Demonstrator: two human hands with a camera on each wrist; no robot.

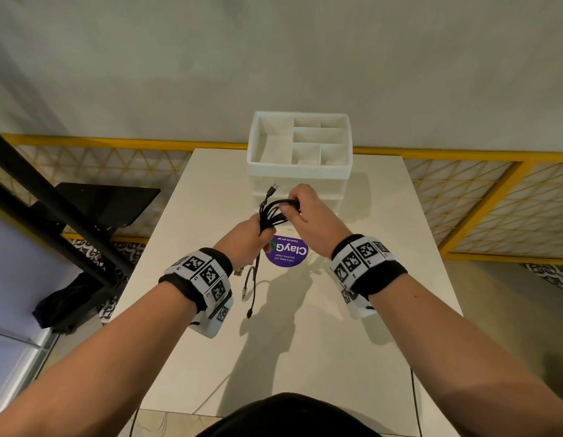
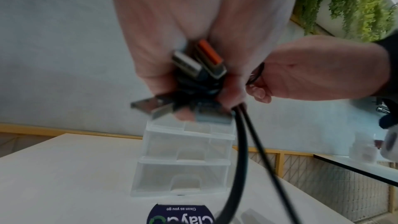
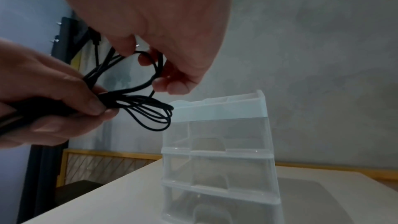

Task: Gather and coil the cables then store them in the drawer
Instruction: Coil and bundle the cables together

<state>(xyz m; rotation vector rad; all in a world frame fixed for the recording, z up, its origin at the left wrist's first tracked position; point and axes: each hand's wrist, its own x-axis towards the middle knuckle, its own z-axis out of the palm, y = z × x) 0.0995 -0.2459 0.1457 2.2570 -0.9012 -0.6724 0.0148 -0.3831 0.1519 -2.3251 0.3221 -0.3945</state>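
Head view: left hand (image 1: 247, 236) fisted round a bundle of black cables (image 1: 272, 212), held above the white table (image 1: 352, 310); loose ends hanging down near the purple sticker (image 1: 286, 252). Right hand (image 1: 308, 212) pinching the bundle's upper loops, just in front of the translucent drawer unit (image 1: 300, 171) at the table's far edge.

Left wrist view: fingers (image 2: 150, 81) curled round several USB plugs (image 2: 198, 65), one with an orange tongue; two cords dropping toward the table.

Right wrist view: fingertips (image 3: 172, 86) pinching one black loop; drawers closed.
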